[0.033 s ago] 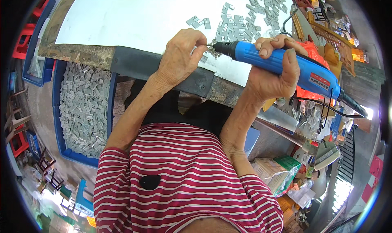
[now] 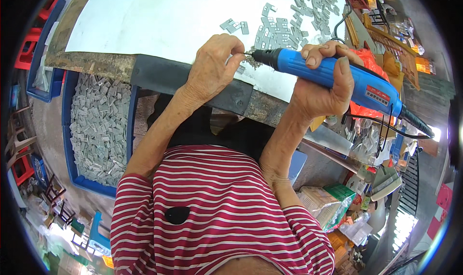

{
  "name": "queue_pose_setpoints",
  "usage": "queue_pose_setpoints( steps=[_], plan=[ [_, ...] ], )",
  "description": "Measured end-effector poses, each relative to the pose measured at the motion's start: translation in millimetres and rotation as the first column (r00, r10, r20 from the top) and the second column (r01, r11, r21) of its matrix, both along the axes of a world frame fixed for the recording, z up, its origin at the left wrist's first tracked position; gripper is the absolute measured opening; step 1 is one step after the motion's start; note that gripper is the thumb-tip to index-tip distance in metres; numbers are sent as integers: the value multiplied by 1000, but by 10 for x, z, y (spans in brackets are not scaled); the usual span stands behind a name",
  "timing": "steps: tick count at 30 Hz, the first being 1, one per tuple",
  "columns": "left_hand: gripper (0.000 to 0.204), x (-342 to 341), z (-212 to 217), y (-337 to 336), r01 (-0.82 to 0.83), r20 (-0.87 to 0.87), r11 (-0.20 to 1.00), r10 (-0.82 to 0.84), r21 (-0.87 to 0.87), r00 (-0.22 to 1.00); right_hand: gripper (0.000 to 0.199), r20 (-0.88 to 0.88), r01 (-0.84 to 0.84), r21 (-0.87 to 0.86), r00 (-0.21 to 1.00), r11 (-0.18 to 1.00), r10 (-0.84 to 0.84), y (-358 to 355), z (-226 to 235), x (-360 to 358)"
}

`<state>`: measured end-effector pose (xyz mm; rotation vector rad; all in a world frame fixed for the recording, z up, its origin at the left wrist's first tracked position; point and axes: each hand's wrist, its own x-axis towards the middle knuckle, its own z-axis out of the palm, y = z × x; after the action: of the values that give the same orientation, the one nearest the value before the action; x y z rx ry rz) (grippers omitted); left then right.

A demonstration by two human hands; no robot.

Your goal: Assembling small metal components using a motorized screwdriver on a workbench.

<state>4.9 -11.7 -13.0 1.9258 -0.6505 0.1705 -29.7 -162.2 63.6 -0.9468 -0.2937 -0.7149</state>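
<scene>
Between my 2 hands, at the near edge of the white table top [image 2: 159, 19], sits a small grey metal part [image 2: 249, 59]. My left hand [image 2: 212, 67] pinches it, fingertips pressed together around it, so most of the part is hidden and I cannot tell its exact shape. It is just beside the dark strip [image 2: 193, 82] that runs along the table edge.

From the right comes the blue electric screwdriver [image 2: 333, 75]. My right hand [image 2: 323, 87] is wrapped closed around its body, thumb over the top. The long axis of the tool runs nearly level, from right to left and a little upward, and its black nose meets the part at my left fingertips. So the part lies to the left of my right grip, in line with the tool, and my left hand is the nearer one.

Farther on the table is a loose heap of similar grey pieces [image 2: 294, 14]. Below the table on my left, a blue crate [image 2: 67, 130] is full of such pieces. A black cable [image 2: 415, 123] leaves the tool's rear.
</scene>
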Motion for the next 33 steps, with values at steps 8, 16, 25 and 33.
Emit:
queue_pose_setpoints(
  steps=[8,16,25,33],
  plan=[
    [8,-9,7,-19,12,-16,999,-13,-51,1000,24,-27,10,-11,1000,1000,-11,22,8,-6],
    [7,-11,-1,-8,35,50,998,-33,-52,998,22,-27,17,-71,999,997,-19,50,3,-44],
    [9,-18,-19,-12,40,18,999,-40,-26,999,21,-30,30,-69,999,997,-32,21,-23,-69],
    [13,-26,-22,-2,36,6,999,-36,-28,999,21,-33,28,-48,999,998,-29,-3,-11,-78]
  ],
)
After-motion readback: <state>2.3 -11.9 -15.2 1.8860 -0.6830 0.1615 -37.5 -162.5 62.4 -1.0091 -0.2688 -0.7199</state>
